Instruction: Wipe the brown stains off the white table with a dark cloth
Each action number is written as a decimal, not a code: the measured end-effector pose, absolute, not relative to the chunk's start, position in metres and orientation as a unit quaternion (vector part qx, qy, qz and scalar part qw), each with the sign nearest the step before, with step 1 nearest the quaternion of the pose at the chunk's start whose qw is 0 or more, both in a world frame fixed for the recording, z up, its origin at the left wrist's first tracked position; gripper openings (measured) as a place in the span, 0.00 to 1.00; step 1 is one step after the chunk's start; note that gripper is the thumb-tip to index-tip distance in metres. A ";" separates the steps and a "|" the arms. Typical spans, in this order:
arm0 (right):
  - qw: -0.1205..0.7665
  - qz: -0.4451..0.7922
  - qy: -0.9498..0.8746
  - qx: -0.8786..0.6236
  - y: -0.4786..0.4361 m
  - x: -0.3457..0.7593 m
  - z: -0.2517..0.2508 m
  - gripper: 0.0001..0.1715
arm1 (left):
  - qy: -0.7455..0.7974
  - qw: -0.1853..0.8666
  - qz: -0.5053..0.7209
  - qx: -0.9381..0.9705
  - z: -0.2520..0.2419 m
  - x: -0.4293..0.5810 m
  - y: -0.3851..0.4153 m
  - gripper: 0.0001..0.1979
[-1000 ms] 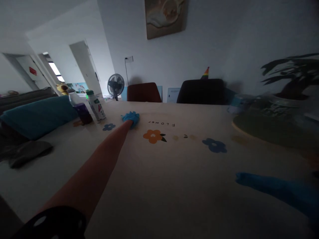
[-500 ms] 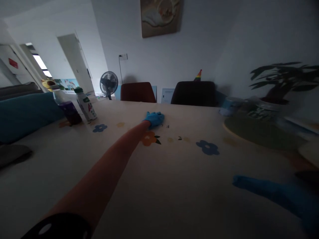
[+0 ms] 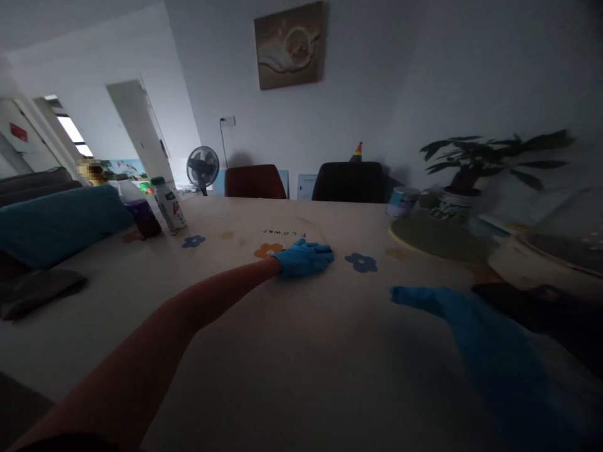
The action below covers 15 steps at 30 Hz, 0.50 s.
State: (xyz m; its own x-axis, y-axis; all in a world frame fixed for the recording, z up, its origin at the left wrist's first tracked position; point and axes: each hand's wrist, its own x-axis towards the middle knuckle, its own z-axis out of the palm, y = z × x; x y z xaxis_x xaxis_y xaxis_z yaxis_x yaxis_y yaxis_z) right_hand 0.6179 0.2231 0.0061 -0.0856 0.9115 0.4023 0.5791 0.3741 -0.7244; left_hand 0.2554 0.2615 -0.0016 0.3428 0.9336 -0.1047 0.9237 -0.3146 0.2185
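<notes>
My left hand (image 3: 304, 258), in a blue glove, lies flat with fingers spread on the cream tablecloth (image 3: 292, 351) printed with flowers, between an orange flower (image 3: 266, 251) and a blue flower (image 3: 360, 262). My arm stretches far out over the table. My right hand (image 3: 452, 314), also in a blue glove, rests on the cloth near the front right. It looks flat with a finger stretched out, but it is blurred and partly cut off. Neither hand holds anything that I can see.
A white bottle with a green cap (image 3: 170, 207) and a dark purple container (image 3: 144, 216) stand at the far left. A potted plant (image 3: 459, 182), a small tin (image 3: 400, 202), a round green mat (image 3: 438, 238) and a pot (image 3: 551, 257) sit at the right. Two chairs (image 3: 348, 182) stand behind the table.
My left hand has slid right and toward me across the cloth, from beside the word "FLOWER" to past the orange flower. The view has swung, bringing my right hand further into the picture.
</notes>
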 end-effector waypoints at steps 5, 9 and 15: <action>0.403 0.299 -0.701 -0.507 0.211 0.613 0.023 0.29 | 0.547 0.150 0.036 0.823 -0.003 0.272 0.213 0.35; 0.465 0.344 -0.671 -0.464 0.209 0.610 0.014 0.23 | 0.561 0.144 0.045 0.814 -0.006 0.283 0.190 0.34; 0.515 0.486 -0.578 -0.405 0.221 0.600 0.003 0.16 | 0.590 0.131 0.023 0.796 -0.009 0.301 0.159 0.36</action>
State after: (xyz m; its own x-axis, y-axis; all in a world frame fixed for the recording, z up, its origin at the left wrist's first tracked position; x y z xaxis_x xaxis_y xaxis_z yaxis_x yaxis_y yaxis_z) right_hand 0.6003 0.2208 0.0029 -0.1414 0.9691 0.2023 -0.0333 0.1996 -0.9793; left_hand 0.3011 0.1587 -0.0087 0.3021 0.9458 -0.1189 0.9339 -0.2686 0.2361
